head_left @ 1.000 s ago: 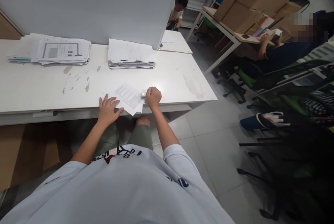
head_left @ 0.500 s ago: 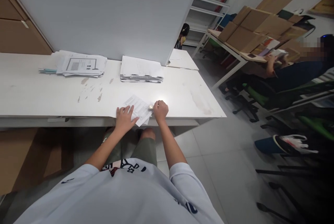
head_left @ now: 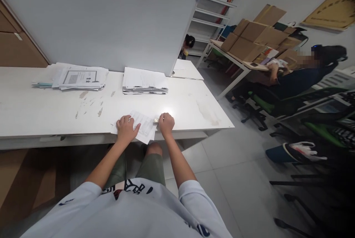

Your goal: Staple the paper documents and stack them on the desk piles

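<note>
Several printed white sheets [head_left: 144, 129] lie at the desk's front edge, one corner jutting past it. My left hand [head_left: 127, 129] rests on their left part, thumb and fingers apart, pressing them to the desk. At their right side my right hand [head_left: 166, 123] is closed in a fist around a small tool [head_left: 156, 121]. Only its pale, shiny end shows, close to the sheets' edge; it may be a stapler, but the fist hides the rest.
Two paper stacks, a left one [head_left: 80, 77] and a right one [head_left: 144, 81], lie before a grey board [head_left: 111, 20] on the white desk [head_left: 191, 119]. Cardboard boxes [head_left: 249, 33] fill another table, where a person [head_left: 296, 75] sits. A blue bin [head_left: 279, 153] stands on the floor.
My view has shifted, so the desk appears lower and further left. A paper corner now shows left of my left hand. Both hands stay at the sheets, the right one still closed.
</note>
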A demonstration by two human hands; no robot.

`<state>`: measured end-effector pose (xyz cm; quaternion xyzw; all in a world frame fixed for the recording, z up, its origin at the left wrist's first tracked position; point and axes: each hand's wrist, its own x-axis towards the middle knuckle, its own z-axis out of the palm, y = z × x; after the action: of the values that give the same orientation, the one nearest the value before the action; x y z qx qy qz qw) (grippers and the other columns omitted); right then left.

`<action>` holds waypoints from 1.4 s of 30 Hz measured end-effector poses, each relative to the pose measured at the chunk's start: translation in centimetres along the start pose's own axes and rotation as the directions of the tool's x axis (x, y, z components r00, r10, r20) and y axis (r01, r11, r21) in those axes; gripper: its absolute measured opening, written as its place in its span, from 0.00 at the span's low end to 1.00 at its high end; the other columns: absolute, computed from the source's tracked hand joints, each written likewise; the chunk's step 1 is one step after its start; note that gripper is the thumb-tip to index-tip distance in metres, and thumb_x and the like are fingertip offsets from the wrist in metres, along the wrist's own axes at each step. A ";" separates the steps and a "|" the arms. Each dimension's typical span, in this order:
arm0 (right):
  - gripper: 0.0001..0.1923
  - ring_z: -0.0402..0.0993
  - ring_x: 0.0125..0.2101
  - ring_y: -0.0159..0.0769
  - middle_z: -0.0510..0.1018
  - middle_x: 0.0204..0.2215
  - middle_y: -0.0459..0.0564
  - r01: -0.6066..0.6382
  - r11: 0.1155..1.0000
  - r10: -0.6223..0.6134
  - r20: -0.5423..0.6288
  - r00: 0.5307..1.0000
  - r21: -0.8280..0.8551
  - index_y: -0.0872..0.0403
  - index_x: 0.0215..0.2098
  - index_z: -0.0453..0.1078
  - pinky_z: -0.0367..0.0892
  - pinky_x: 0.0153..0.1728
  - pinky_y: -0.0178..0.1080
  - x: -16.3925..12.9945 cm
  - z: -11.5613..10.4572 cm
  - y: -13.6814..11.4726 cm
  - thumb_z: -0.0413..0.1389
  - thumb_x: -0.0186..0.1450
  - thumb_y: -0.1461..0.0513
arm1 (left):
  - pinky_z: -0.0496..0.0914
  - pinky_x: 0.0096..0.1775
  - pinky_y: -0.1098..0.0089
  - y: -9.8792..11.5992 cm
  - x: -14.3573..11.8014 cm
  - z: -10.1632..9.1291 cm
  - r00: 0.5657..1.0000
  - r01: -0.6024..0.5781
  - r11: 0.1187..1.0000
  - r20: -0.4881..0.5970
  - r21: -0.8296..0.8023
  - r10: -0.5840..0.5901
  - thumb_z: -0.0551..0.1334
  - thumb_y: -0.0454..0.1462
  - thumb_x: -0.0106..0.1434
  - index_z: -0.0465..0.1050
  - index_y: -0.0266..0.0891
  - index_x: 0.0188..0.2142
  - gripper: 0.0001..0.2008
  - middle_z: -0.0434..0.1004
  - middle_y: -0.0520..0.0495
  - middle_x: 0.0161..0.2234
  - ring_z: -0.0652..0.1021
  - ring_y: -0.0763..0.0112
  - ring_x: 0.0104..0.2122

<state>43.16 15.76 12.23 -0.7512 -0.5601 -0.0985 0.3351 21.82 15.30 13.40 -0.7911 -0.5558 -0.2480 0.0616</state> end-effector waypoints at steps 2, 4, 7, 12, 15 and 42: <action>0.15 0.62 0.26 0.34 0.70 0.24 0.47 0.005 1.000 -0.005 -0.012 1.000 0.008 0.53 0.22 0.61 0.49 0.31 0.38 0.0 0.1 0.0 0.47 0.67 0.66 | 0.63 0.52 0.49 -0.3 0.1 -0.2 1.000 -0.010 1.000 0.023 -0.014 0.010 0.56 0.46 0.67 0.74 0.34 0.42 0.17 0.72 0.30 0.53 0.69 0.45 0.54; 0.15 0.62 0.26 0.34 0.70 0.24 0.47 0.003 1.000 -0.003 -0.023 1.000 0.014 0.53 0.22 0.61 0.49 0.31 0.38 -0.1 0.0 0.0 0.46 0.67 0.66 | 0.64 0.53 0.50 -0.7 -0.1 -0.7 0.998 -0.014 1.000 0.060 -0.027 0.015 0.55 0.45 0.68 0.74 0.33 0.46 0.19 0.71 0.31 0.56 0.69 0.46 0.57; 0.15 0.62 0.27 0.34 0.69 0.24 0.47 0.001 1.000 -0.001 -0.020 1.000 0.018 0.53 0.22 0.62 0.49 0.31 0.38 -0.1 -0.2 0.1 0.46 0.67 0.66 | 0.61 0.59 0.53 -1.8 -0.7 -1.5 0.962 -0.191 0.977 0.181 -0.093 0.205 0.55 0.47 0.68 0.69 0.35 0.57 0.24 0.64 0.36 0.64 0.63 0.49 0.64; 0.15 0.62 0.28 0.34 0.69 0.25 0.48 -0.018 1.000 0.018 0.016 1.000 -0.001 0.53 0.23 0.62 0.49 0.32 0.38 0.0 -0.3 0.5 0.46 0.68 0.66 | 0.51 0.66 0.52 -2.9 -1.7 -2.3 0.786 -0.453 0.873 0.380 -0.182 0.488 0.57 0.49 0.68 0.61 0.42 0.66 0.29 0.58 0.43 0.68 0.55 0.50 0.68; 0.15 0.62 0.28 0.35 0.69 0.25 0.48 -0.025 1.000 0.025 0.018 1.000 -0.003 0.53 0.23 0.62 0.49 0.32 0.38 0.0 -0.2 0.7 0.45 0.68 0.66 | 0.50 0.66 0.51 -2.8 -1.8 -2.5 0.765 -0.482 0.860 0.399 -0.165 0.506 0.58 0.52 0.67 0.60 0.44 0.66 0.31 0.57 0.44 0.68 0.56 0.51 0.68; 0.16 0.63 0.28 0.36 0.68 0.25 0.48 -0.042 0.999 0.041 0.019 0.999 0.033 0.52 0.23 0.61 0.50 0.32 0.38 0.3 -0.3 0.7 0.44 0.69 0.65 | 0.59 0.63 0.46 4.4 -4.1 -1.8 0.898 -0.357 0.911 0.194 -0.208 0.396 0.49 0.27 0.66 0.70 0.34 0.60 0.25 0.70 0.37 0.59 0.63 0.52 0.65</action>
<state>43.97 15.69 12.35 -0.7577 -0.5491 -0.0753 0.3446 24.15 9.52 13.85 -0.9096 -0.3724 -0.1829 -0.0232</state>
